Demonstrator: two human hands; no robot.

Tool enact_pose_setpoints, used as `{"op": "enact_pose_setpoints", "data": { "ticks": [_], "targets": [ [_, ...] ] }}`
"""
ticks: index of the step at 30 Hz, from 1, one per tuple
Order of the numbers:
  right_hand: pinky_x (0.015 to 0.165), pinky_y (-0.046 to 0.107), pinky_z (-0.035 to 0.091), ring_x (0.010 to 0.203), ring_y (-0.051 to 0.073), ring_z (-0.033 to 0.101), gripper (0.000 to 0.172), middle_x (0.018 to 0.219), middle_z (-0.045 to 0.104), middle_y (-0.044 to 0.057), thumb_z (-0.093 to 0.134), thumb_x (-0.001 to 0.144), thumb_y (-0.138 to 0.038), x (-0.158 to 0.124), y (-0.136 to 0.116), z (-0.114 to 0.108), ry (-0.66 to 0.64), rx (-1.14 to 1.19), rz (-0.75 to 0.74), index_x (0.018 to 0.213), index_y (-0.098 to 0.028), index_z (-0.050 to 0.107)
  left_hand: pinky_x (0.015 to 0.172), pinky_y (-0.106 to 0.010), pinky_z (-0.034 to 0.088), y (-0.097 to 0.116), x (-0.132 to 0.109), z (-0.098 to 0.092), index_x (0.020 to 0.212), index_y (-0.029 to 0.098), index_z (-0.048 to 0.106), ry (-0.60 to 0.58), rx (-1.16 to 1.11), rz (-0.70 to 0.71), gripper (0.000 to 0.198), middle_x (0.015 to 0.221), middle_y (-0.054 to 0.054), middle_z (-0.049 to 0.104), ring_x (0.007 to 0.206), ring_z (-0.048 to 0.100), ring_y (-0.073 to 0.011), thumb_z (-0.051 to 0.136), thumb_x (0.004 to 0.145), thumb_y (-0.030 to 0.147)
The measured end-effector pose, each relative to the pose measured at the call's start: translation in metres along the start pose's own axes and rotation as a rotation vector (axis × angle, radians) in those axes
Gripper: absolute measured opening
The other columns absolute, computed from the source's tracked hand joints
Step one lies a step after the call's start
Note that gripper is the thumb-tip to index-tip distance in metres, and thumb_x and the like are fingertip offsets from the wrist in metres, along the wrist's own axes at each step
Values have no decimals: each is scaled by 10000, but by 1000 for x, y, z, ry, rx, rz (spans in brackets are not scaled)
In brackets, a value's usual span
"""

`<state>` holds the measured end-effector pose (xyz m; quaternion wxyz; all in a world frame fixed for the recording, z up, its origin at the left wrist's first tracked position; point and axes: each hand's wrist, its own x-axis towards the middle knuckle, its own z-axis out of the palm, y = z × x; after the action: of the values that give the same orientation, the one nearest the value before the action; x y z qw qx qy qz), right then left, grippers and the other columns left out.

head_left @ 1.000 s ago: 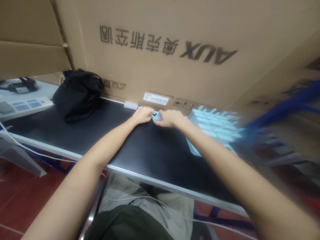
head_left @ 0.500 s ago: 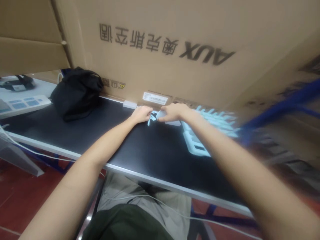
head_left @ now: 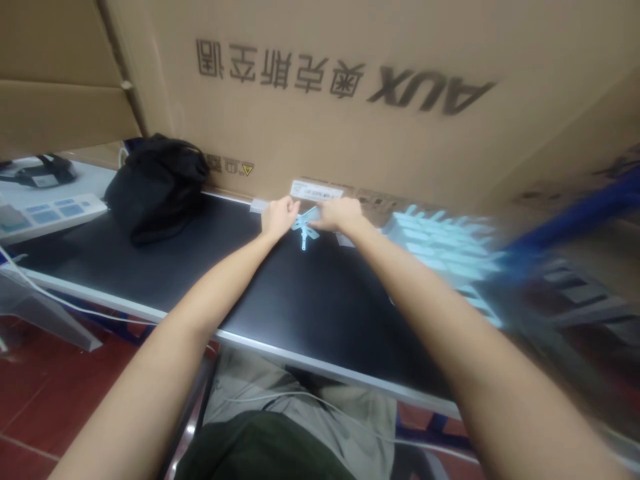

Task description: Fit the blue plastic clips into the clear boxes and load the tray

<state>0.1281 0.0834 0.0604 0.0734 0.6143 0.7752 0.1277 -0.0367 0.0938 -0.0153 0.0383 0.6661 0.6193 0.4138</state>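
Observation:
Near the back of the black tabletop, my left hand (head_left: 279, 217) and my right hand (head_left: 342, 215) face each other, with a light-blue plastic piece with thin arms (head_left: 304, 232) between them. Its narrow stem with small holes points toward me, and short arms spread to the sides. The fingers of my left hand are curled closed at its left edge. My right hand pinches its flat upper right part between thumb and fingers. A white slip (head_left: 345, 240) lies partly behind my right wrist.
Right of my right forearm stands a blurred pile of light-blue plastic parts (head_left: 440, 243). A large cardboard box (head_left: 320, 147) rises behind the table (head_left: 280, 300). To the left are a black bag (head_left: 157, 190) and a white-and-blue box (head_left: 55, 215). A white cable (head_left: 90, 310) hangs along the front edge.
The light-blue piece has turned, and more of its arms now show between my hands. Both hands have risen slightly. The light-blue pile appears farther right as the view shifts.

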Motion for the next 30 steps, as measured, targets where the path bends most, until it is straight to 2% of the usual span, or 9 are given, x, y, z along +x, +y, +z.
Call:
{"op": "enact_pose_setpoints", "data": {
  "ticks": [6,11,13,15,18,21,23,26,30],
  "targets": [
    [980,488,512,1239,397,673,840,1381,680,253,548,923,-726,-15,12,-6,-16,-24,2,1530,-148,501,731,-316,442,-1,-1,5,819,242,680,-32,-13,104,285,862,-39,748,842,671,-223,611,1007,444],
    [969,491,524,1240,413,659,775,1397,650,266,548,941,-634,-29,32,-16,-75,-95,-75,1502,-99,521,781,-341,490,-1,-3,4,907,237,736,-75,11,158,307,933,-73,784,896,705,-249,585,1030,474],
    [960,483,536,1252,411,649,768,1419,627,252,587,915,-611,-37,42,-15,-124,-109,-128,1499,-114,540,809,-344,508,-2,-3,5,989,238,736,-101,6,219,241,1005,-71,799,939,722,-250,583,1031,419],
    [960,463,542,1257,401,645,755,1426,612,241,624,882,-604,-48,51,-9,-181,-104,-194,1463,-124,587,842,-342,522,-4,-3,8,1099,240,716,-129,-2,317,183,1088,-60,801,991,733,-241,573,1018,320],
    [985,443,537,1255,385,648,722,1421,611,232,659,853,-585,-67,62,3,-242,-80,-281,1406,-123,642,882,-342,535,-7,-3,14,1148,231,692,-173,-8,477,229,1129,-53,791,1041,733,-231,559,962,221],
    [1006,427,530,1250,365,659,717,1403,650,207,688,844,-520,-82,72,15,-260,-55,-325,1440,-127,615,879,-342,543,-8,-4,15,1127,227,693,-240,-21,624,253,1123,-49,781,1026,726,-227,588,897,226],
    [970,413,542,1194,347,688,668,1344,694,189,697,847,-492,-85,79,20,-260,-46,-324,1410,-139,628,868,-348,542,-6,-6,12,1116,225,699,-283,-12,709,267,1115,-53,773,1004,721,-231,612,865,250],
    [924,405,557,1126,334,710,583,1269,724,185,701,854,-496,-83,86,25,-240,-36,-319,1316,-141,675,864,-360,535,-3,-8,7,1060,214,715,-317,25,761,240,1069,-63,763,972,712,-237,609,851,266],
    [1016,419,539,1266,356,655,648,1353,693,202,747,830,-466,-73,90,35,-158,-40,-361,1378,-132,659,834,-353,533,0,-7,4,983,202,721,-376,55,735,194,982,-53,761,910,706,-229,600,840,254]
  ]
}}
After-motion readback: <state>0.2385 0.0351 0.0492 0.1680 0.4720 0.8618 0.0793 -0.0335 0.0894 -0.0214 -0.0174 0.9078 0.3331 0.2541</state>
